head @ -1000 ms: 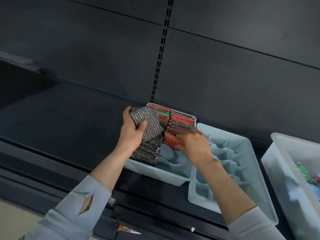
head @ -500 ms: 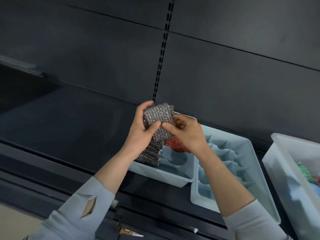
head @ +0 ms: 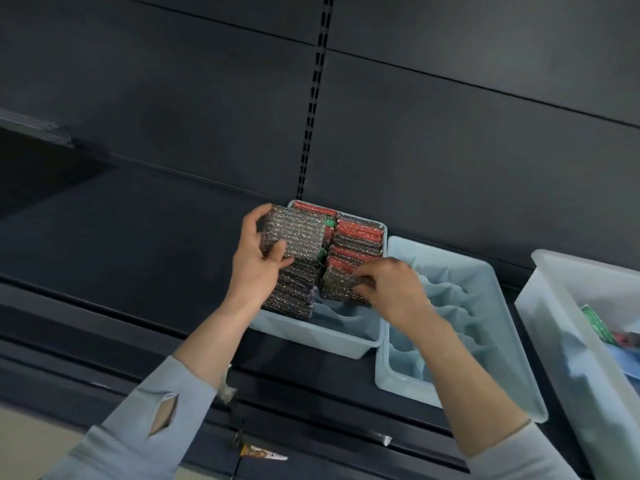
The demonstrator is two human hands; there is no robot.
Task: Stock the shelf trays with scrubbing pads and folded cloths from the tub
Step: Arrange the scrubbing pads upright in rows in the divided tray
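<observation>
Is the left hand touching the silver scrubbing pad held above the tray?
Touching. The head view shows the left hand gripping the silver scrubbing pad, thumb across its near face and fingers round its left edge, above the tray.

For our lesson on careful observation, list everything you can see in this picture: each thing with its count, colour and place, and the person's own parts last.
Left tray: one, pale blue, on the shelf, partly filled.
Scrubbing pads: many, silver-grey and red, a few green, standing in rows in the left tray.
Held pad stack: one, silver, above the tray's left row.
Right tray: one, pale blue, beside the left tray, no pads visible in it.
Tub: one, translucent white, far right, green and blue items inside.
Shelf: one, dark grey, with slotted back panel.
Left hand: grips the held pad stack.
Right hand: fingers on a silver pad in the right row.
</observation>
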